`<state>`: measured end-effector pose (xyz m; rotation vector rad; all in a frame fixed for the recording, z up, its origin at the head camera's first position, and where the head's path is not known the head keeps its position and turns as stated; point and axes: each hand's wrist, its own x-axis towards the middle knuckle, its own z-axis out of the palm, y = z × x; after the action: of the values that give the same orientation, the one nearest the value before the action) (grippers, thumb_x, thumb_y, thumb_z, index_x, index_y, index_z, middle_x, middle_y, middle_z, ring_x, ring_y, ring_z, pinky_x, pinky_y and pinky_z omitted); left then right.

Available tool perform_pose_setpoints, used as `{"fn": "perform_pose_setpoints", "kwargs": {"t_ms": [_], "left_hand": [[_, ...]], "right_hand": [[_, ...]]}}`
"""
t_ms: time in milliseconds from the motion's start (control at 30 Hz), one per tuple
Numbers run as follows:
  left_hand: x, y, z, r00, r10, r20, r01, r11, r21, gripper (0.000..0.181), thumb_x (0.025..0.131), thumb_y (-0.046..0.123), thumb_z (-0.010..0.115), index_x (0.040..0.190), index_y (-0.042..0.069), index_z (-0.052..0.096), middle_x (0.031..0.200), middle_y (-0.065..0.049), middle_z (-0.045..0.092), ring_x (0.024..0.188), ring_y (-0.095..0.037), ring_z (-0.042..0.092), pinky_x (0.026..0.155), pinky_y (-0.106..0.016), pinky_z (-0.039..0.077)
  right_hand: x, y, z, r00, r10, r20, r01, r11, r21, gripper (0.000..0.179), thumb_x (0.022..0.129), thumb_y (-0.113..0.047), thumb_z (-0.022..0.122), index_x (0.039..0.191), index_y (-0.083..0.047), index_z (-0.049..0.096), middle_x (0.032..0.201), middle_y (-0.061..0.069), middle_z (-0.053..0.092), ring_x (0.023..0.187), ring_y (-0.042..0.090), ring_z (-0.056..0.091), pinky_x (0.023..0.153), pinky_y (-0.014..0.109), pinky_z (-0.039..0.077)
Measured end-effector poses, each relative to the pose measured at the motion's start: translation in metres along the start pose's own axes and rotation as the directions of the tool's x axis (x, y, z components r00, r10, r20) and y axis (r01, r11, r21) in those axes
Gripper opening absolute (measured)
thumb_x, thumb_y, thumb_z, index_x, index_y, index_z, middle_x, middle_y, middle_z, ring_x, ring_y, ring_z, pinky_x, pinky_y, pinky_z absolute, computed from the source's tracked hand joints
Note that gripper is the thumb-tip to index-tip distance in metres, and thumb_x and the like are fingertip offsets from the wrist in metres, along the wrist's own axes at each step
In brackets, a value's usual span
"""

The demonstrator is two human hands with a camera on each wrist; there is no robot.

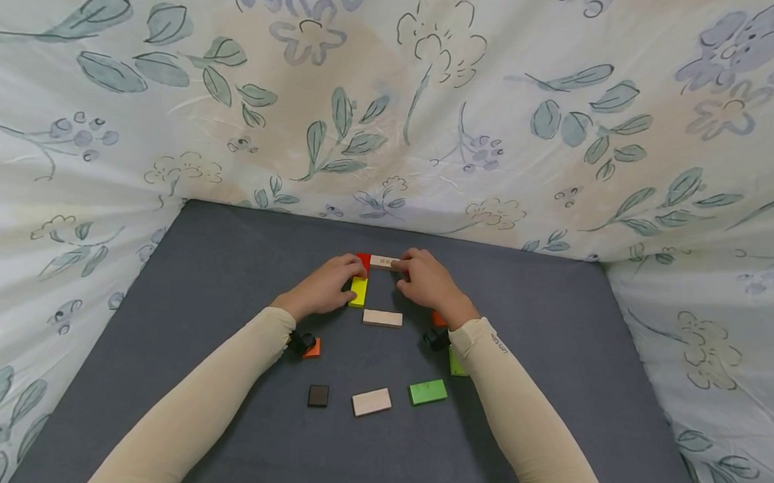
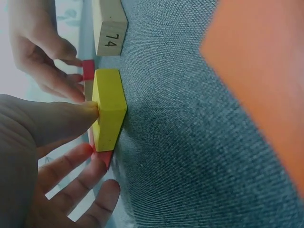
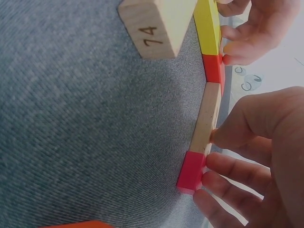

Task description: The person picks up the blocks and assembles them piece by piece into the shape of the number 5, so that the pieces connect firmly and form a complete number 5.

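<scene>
My left hand (image 1: 326, 286) lies along the outer side of a yellow block (image 1: 358, 293). Its thumb touches that block, and its fingertips reach the red block (image 1: 365, 259) at the far end. From the red block a plain wooden block (image 1: 381, 261) runs right. At that row's right end, a pinkish-red block (image 3: 192, 168) shows in the right wrist view. My right hand (image 1: 429, 282) rests its thumb against the wooden block and its fingers against the pinkish-red one, all along one side. Between the hands and nearer me lies another wooden block (image 1: 382, 318), marked 74.
Closer on the grey surface (image 1: 248, 440) lie an orange block (image 1: 312, 348), a dark brown block (image 1: 318, 396), a pale wooden block (image 1: 371, 402) and a green block (image 1: 427, 392). My right forearm partly covers another green block (image 1: 457, 364). Floral cloth (image 1: 363, 188) hangs behind.
</scene>
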<state>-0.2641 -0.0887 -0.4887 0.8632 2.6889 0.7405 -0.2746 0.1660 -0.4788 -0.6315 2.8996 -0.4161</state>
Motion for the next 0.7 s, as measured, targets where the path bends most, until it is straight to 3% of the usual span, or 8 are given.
{"fn": "perform_pose_setpoints", "kwargs": {"t_ms": [167, 367, 700], "left_hand": [[0.001, 0.003, -0.004, 1.0, 0.012, -0.008, -0.012, 1.0, 0.023, 0.041, 0.104, 0.014, 0.075, 0.143, 0.007, 0.067, 0.156, -0.014, 0.052, 0.141, -0.035, 0.049, 0.119, -0.05, 0.042], [0.012, 0.006, -0.007, 0.999, 0.02, 0.044, -0.026, 0.99, 0.138, 0.056, 0.107, 0.016, 0.069, 0.159, 0.001, 0.053, 0.168, -0.016, 0.041, 0.154, -0.034, 0.039, 0.125, -0.048, 0.035], [0.023, 0.007, -0.004, 0.995, 0.036, 0.098, -0.056, 0.975, 0.216, 0.06, 0.108, 0.017, 0.067, 0.161, -0.002, 0.048, 0.17, -0.016, 0.039, 0.157, -0.034, 0.035, 0.126, -0.047, 0.033]], "right_hand": [[-0.001, 0.0, 0.0, 1.0, -0.002, 0.004, 0.002, 1.0, 0.003, 0.044, 0.103, -0.016, 0.07, 0.146, -0.009, 0.07, 0.144, 0.013, 0.06, 0.125, 0.032, 0.055, 0.104, 0.047, 0.052], [-0.001, 0.002, 0.0, 1.0, -0.006, -0.007, 0.006, 1.0, 0.009, 0.043, 0.103, -0.015, 0.07, 0.145, -0.008, 0.07, 0.143, 0.013, 0.06, 0.124, 0.032, 0.055, 0.103, 0.048, 0.052], [0.001, 0.002, 0.002, 1.0, -0.005, -0.012, 0.005, 1.0, 0.005, 0.043, 0.103, -0.017, 0.071, 0.145, -0.009, 0.071, 0.142, 0.013, 0.06, 0.123, 0.032, 0.055, 0.102, 0.048, 0.052]]}}
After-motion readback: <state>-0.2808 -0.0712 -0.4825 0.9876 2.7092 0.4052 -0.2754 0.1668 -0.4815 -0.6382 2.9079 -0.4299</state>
